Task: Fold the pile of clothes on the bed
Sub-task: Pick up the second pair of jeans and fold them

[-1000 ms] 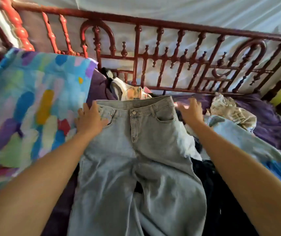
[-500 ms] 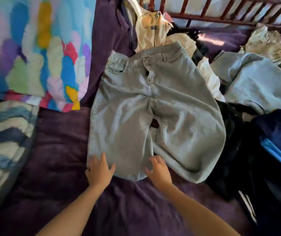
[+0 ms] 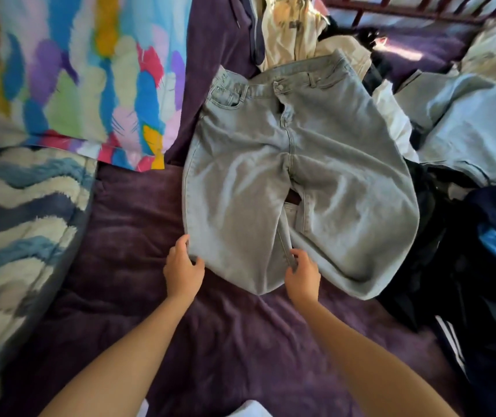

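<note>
The bed [image 3: 138, 224] fills the view, covered in a deep purple plush spread with a soft, crushed nap. Along its far edge runs a dark red wooden rail [image 3: 421, 10] of turned spindles. On the left lies a smooth printed quilt [image 3: 69, 73] in brush-stroke patches of blue, green, pink, yellow and lilac. Nearer, a fuzzy blanket [image 3: 21, 224] shows wavy bands of blue and cream.

The pile of clothes [image 3: 451, 266] heaps along the right side. It holds limp black and navy garments, one with white stripes, and above them a rumpled pale blue denim piece [image 3: 475, 127]. A creased cream garment [image 3: 291, 31] lies at the top centre, its lower part tucked under a waistband.

The jeans [image 3: 300, 182] lie spread front up in the middle of the bed. They are pale, washed denim, the waistband away from the person, with button, fly and pockets showing. The legs are wide and softly wrinkled, and their near ends are rounded. The right leg overlaps the dark clothes.

The left hand [image 3: 183, 266] holds the outer edge of the left leg near its end, the grip pinching the denim between curled fingers and thumb. The right hand [image 3: 302, 273] holds that leg's inner seam just beside the other leg, its grip likewise curled onto the cloth. Both bare forearms reach in from below.
</note>
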`<action>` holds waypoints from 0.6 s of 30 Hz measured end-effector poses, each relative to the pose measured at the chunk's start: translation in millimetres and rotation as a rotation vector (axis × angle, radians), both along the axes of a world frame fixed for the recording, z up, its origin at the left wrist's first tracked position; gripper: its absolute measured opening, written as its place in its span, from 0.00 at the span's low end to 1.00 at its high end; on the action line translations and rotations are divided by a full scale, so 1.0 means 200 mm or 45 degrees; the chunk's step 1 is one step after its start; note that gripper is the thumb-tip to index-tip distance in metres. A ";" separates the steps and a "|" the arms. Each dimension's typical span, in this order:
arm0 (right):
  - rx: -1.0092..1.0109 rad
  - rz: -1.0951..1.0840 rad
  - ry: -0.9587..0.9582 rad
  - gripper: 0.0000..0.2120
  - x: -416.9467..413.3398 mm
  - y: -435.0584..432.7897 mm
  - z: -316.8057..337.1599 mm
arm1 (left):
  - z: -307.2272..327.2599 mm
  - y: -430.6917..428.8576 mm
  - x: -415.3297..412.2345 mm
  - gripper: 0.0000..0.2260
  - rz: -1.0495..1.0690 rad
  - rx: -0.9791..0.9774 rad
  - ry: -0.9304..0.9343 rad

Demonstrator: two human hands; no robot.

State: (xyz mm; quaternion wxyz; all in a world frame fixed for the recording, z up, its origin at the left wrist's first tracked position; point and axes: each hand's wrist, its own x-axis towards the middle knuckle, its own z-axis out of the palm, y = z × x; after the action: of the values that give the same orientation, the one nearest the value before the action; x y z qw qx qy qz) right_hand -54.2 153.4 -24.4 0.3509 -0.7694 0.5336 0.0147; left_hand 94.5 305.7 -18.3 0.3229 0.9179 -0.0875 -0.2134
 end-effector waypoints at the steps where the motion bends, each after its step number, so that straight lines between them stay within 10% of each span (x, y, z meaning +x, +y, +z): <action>1: 0.021 -0.015 -0.041 0.17 0.01 0.00 0.03 | 0.04 -0.02 0.00 0.22 0.005 -0.095 -0.009; 8: 0.056 0.131 -0.318 0.11 0.16 -0.09 0.36 | 0.31 -0.19 0.07 0.21 0.032 -0.457 0.002; 13: 0.268 -0.093 -0.622 0.14 0.16 -0.19 0.49 | 0.33 -0.18 0.06 0.30 0.432 -0.621 0.416; 18: 0.402 -0.206 -0.676 0.13 0.04 -0.17 0.49 | 0.31 -0.11 -0.05 0.33 0.242 -0.517 0.622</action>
State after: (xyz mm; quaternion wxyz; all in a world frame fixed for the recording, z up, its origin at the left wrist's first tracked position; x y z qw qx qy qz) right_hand -46.3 119.4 73.8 0.5929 -0.6375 0.4740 -0.1319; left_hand 85.1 284.5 44.0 0.5292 0.7606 0.0377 -0.3742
